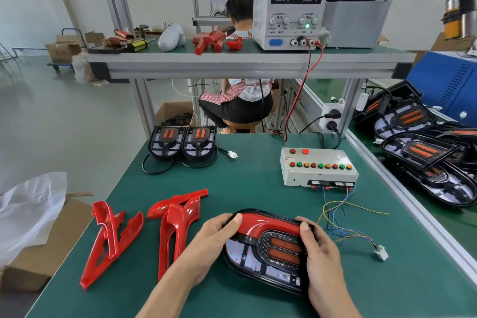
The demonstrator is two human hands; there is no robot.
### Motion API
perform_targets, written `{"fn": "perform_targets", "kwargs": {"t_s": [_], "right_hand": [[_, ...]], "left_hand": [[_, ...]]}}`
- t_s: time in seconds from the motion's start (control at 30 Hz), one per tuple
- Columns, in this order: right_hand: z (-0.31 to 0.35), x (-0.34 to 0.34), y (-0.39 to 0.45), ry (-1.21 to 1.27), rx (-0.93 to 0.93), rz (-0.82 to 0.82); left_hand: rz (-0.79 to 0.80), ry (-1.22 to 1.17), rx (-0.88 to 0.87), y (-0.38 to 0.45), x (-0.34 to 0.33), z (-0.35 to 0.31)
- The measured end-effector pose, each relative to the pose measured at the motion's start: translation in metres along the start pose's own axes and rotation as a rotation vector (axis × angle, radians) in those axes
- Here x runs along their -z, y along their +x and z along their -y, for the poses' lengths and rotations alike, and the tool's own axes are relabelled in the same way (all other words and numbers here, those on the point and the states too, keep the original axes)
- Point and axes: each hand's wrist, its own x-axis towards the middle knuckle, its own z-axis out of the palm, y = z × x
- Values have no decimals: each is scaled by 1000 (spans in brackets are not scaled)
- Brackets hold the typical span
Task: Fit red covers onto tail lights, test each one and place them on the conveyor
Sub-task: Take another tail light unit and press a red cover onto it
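Both hands, left hand (218, 236) and right hand (318, 248), are gripping the tail light (268, 249) near the table's (387, 286) front edge, thumbs pressing its red cover (268, 224); spare red covers (144, 232) are lying leftward, test box (318, 166) behind

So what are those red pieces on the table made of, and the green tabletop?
The loose red covers look like glossy moulded plastic: they show bright highlights and thin ribbed edges. The green tabletop looks like a matte rubbery mat, since it has no shine, though its exact material can't be told by sight.

Tail light (268, 253) sides hidden under both hands' fingers.
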Motion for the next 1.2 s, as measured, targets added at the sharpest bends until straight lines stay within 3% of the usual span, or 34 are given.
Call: {"fn": "perform_targets", "kwargs": {"t_s": [0.53,0.6,0.67,0.77,0.83,0.97,1.07,1.2], "right_hand": [[7,1,2,-72,-75,-20],[11,2,5,-293,40,-52],[22,-2,5,-730,308,-60],[42,-23,3,-1244,571,84],[52,-41,4,-1383,533,213],[60,-58,12,-1339,298,398],[55,-58,15,-1257,239,349],[52,-56,18,-1200,185,258]], "left_hand": [[-8,-198,23,2,-2,1],[-20,-196,-10,0,-2,2],[-34,-176,-38,-1,-3,1],[-46,-110,-86,-2,-5,-4],[-54,-76,-112,-3,-7,-7],[-84,-137,-111,-6,-11,-11],[-124,-270,-49,-6,-14,-11],[-88,-189,4,-4,-14,-12]]}}
